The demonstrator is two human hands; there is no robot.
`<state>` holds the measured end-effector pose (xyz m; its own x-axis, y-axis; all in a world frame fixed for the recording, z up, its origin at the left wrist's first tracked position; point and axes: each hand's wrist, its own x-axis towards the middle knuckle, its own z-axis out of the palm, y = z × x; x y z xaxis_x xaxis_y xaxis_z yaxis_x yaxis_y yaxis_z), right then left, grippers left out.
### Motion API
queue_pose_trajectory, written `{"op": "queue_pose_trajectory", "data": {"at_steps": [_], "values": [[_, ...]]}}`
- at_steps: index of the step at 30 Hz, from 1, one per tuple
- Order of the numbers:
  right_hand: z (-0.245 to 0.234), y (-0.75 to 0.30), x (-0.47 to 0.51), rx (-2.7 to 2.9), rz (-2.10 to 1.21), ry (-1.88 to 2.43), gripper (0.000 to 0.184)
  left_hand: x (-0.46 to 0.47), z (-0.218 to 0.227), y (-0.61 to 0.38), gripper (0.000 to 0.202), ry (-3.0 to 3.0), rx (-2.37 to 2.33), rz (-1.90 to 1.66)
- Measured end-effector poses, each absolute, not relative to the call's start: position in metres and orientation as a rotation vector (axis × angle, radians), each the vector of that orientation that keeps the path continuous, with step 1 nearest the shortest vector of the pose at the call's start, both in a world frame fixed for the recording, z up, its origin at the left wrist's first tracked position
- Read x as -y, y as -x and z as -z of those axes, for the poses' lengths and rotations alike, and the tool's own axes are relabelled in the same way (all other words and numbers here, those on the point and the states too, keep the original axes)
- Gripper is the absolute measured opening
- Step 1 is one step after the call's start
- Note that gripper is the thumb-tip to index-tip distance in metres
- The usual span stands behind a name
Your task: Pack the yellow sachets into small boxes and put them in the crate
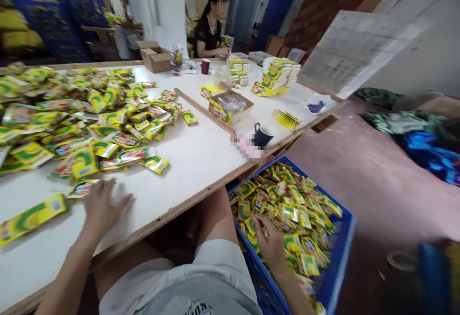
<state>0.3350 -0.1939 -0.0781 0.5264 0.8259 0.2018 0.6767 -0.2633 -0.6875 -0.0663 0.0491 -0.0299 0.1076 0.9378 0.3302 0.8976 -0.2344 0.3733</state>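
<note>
My left hand (104, 207) lies low over the white table with its thumb spread away from the fingers. Its fingertips reach the edge of a small yellow-green packet (81, 188) in front of the big pile of packets (108, 123). To its left is a longer yellow packet (34, 219). My right hand (270, 243) is over the blue crate (343, 252), which is full of similar loose packets (305, 216). Its fingers are loosely bent with a gap at the thumb, and I see nothing held in them.
A wooden strip (204, 111) divides the table (194, 152). Beyond it are an open display box (230, 106), a dark mug (262, 136), stacked boxes (276, 73) and flat yellow cards (285, 119). A person (210, 29) sits at the far side, another person (127, 32) farther back.
</note>
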Motion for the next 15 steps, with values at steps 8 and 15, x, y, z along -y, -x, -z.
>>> {"op": "queue_pose_trajectory", "data": {"at_steps": [8,15], "values": [[0.025,-0.225,0.086,1.342,-0.245,1.424,0.017,-0.051,0.025,0.078,0.037,-2.290,-1.930,-0.857],[0.005,-0.167,0.042,1.471,-0.406,1.272,0.017,-0.078,0.009,0.042,0.037,-2.252,-1.720,-0.845]]}}
